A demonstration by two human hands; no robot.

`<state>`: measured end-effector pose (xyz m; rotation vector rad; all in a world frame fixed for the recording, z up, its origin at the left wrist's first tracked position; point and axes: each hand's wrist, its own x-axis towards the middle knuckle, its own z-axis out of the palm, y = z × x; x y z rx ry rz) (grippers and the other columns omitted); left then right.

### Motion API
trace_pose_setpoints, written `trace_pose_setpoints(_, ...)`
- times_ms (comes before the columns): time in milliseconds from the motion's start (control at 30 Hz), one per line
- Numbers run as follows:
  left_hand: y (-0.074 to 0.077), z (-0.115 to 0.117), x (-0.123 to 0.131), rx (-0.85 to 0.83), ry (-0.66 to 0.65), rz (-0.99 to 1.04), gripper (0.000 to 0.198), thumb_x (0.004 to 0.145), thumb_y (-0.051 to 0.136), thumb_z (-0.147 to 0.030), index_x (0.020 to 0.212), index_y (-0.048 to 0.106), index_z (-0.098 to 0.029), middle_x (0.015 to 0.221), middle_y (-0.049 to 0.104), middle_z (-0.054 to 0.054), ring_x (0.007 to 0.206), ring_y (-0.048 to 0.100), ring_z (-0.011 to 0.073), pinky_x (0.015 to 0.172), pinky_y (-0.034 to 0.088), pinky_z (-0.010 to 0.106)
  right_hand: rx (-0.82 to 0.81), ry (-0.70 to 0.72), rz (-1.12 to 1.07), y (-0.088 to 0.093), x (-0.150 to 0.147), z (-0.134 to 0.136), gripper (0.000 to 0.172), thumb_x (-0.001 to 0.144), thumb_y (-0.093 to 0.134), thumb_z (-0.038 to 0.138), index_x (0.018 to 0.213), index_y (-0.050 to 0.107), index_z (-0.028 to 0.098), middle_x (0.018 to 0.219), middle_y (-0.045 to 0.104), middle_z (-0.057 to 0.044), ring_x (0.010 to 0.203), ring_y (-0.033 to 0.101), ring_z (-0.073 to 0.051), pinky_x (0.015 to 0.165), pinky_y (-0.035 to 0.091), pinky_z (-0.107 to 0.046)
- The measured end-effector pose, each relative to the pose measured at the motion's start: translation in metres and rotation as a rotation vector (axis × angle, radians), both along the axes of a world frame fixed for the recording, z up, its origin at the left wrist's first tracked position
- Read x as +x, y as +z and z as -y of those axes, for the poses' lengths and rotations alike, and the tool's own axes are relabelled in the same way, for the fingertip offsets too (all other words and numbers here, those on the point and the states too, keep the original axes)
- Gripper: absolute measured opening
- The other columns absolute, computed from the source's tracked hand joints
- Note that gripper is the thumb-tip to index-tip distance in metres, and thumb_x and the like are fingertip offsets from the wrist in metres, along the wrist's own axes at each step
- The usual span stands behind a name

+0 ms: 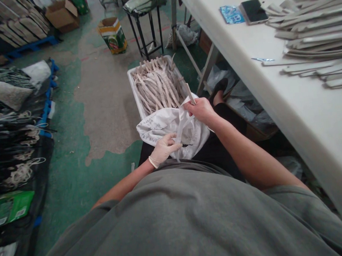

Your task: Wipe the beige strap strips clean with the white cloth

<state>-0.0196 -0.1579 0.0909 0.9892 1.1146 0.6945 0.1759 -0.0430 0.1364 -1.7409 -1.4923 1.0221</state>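
My left hand (162, 149), in a pale thin glove, pinches a translucent white strip (181, 128) over my lap. That strip runs up to my bare right hand (200, 110), whose fingers are closed round a flat beige strip (189, 92) that sticks up past them. Whether the two strips are joined is hidden by my fingers. Beneath both hands a white sack (150, 126) with dark printing lies across my lap. Just beyond it, a white crate (133, 87) holds many long beige strips (158, 84).
To my right runs a white table (274, 110) with stacked grey-beige strips (315, 30), a phone (253, 11) and a blue packet (231, 14). Ahead stand a black stool (146, 29) and a green-yellow carton (113, 35). Bundled cords (18, 149) lie on the left.
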Motion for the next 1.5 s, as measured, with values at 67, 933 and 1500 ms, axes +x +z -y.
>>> trace_pose_setpoints(67,0.0,-0.001,0.0,-0.047,0.052,0.06,0.049,0.069,0.082,-0.051,0.094,0.062,-0.015,0.067,0.067,-0.001,0.063,0.062,0.0139,0.065,0.048,0.026,0.011,-0.005,-0.006,-0.002,0.002,0.0,0.031,0.078,0.061,0.03,0.05,0.056,0.018,0.047,0.054,0.0,0.048,0.049,-0.012,0.052,0.036,-0.025)
trace_pose_setpoints(933,-0.019,-0.009,0.006,-0.161,0.004,0.069,0.046,0.064,0.084,-0.055,0.071,0.064,-0.014,0.061,0.059,-0.001,0.055,0.051,0.0088,0.057,0.04,0.022,0.0,0.008,-0.049,0.005,0.005,0.008,0.029,0.078,0.059,0.029,0.053,0.059,0.017,0.045,0.051,0.002,0.044,0.043,-0.01,0.05,0.033,-0.025)
trace_pose_setpoints(1500,-0.007,-0.004,-0.001,-0.221,-0.103,0.037,0.019,0.076,0.071,-0.031,0.076,0.062,-0.015,0.069,0.07,0.004,0.061,0.063,0.0142,0.065,0.048,0.026,0.028,0.011,-0.037,0.001,0.014,0.005,0.031,0.078,0.06,0.03,0.05,0.056,0.018,0.043,0.048,0.003,0.044,0.04,-0.01,0.049,0.031,-0.025)
